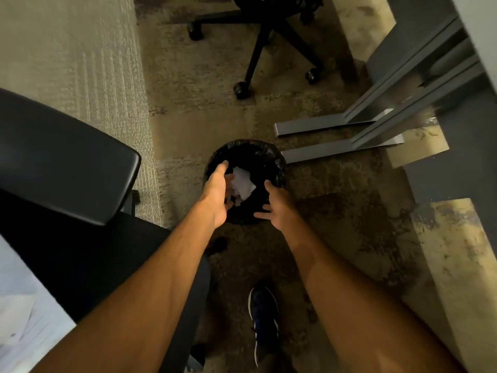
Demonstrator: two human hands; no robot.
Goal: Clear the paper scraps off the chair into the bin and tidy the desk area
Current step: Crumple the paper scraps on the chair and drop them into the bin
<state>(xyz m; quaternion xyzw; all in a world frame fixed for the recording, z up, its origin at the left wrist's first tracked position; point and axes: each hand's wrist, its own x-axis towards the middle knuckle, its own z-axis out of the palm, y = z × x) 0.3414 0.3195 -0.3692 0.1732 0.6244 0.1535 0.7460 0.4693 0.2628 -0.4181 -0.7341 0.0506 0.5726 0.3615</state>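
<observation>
A round bin (258, 154) lined with a black bag stands on the carpet in the middle of the view. Crumpled white paper scraps (243, 184) lie in its opening, between my two hands. My left hand (216, 195) hangs over the bin's left side with fingers spread, holding nothing. My right hand (277, 205) is over the bin's near right rim, fingers apart and empty. The black chair (61, 162) is at the left, its armrest pad nearest. White paper (24, 313) shows at the bottom left corner.
Grey metal desk feet (336, 149) lie on the floor just right of the bin. A second office chair's wheeled base (258, 49) stands beyond. My dark shoe (265, 316) is on the carpet below the bin.
</observation>
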